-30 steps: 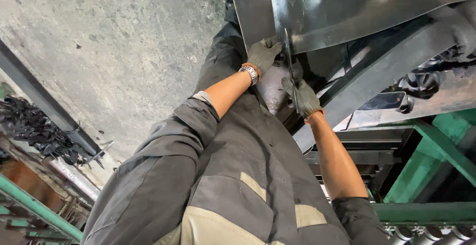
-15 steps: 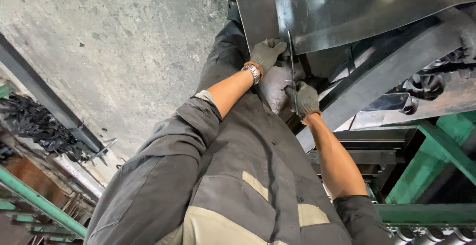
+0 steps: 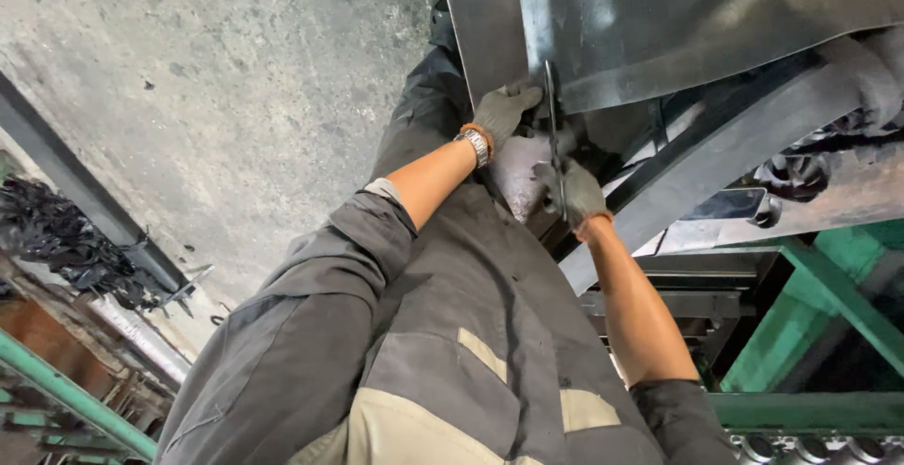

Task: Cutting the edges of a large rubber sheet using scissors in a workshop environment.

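i see my left hand in a grey glove, fingers curled against the lower edge of a large grey metal sheet, a wristwatch just below the glove. my right hand, gloved too, is closed around a thin dark metal strip that stands upright against the sheet's edge, between both hands. the sheet rests on a dark steel frame. green beams lie to the right, concrete floor to the left.
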